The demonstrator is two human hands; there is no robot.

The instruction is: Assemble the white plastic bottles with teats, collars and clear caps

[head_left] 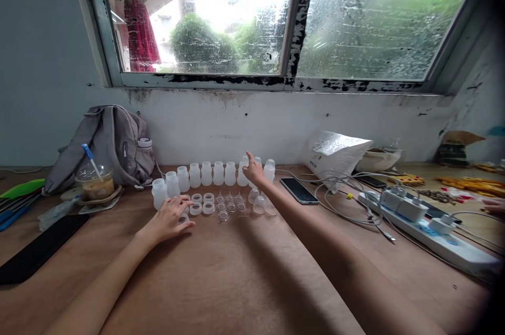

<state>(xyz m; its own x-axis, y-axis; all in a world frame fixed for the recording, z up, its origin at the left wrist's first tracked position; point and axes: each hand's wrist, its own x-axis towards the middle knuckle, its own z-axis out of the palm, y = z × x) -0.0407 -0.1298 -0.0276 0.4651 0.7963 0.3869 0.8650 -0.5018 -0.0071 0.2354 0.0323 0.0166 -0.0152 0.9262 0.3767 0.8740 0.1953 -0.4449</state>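
Note:
Several frosted white bottles (pixel 206 173) stand in a row near the wall, the ones at the right end with clear domed caps. My left hand (pixel 172 216) rests with fingers spread over the left end of several white rings (pixel 196 208). Right of the rings lie several clear nipples (pixel 231 207). My right hand (pixel 254 171) is at a capped bottle (pixel 242 174) near the row's right end, index finger raised; its other fingers are curled and what they hold, if anything, is hidden. Clear domed caps (pixel 259 205) sit just below my right wrist.
A phone (pixel 299 190), tangled cables and a power strip (pixel 430 232) lie to the right, below a silvery bag (pixel 335 153). At the left are a grey backpack (pixel 108 145), a drink cup (pixel 97 182) and a black flat case (pixel 43 248). A person's fingers show far right.

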